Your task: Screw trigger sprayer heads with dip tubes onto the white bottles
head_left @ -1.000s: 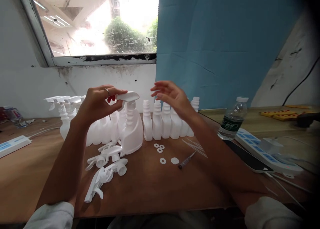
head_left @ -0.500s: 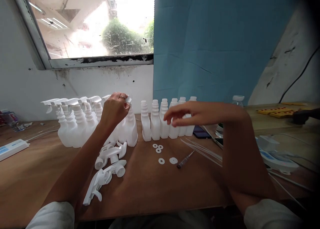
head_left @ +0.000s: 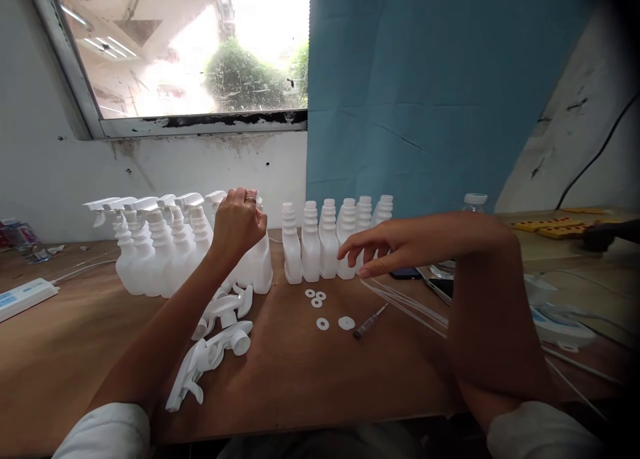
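My left hand (head_left: 239, 222) is closed around the top of a white spray bottle (head_left: 262, 265), on its trigger sprayer head (head_left: 259, 199); most of that head is hidden by the fingers. My right hand (head_left: 387, 245) hovers with loosely bent, parted fingers and holds nothing. Behind it stands a row of open white bottles (head_left: 311, 245) without sprayer heads. Left of my left hand are several bottles fitted with sprayer heads (head_left: 163, 245). Loose trigger sprayers (head_left: 213, 352) lie in front of them.
Small white washers (head_left: 323, 323) and a screwdriver (head_left: 369, 322) lie mid-table. Thin clear tubes (head_left: 405, 302) lie at the right, near a dark phone (head_left: 406, 273). Power strips sit left (head_left: 27, 299) and right (head_left: 563, 329). Yellow parts (head_left: 553, 227) lie at the far right.
My left hand has turned slightly to the right on the sprayer head. My right hand has moved a little right and down, away from the open bottles.
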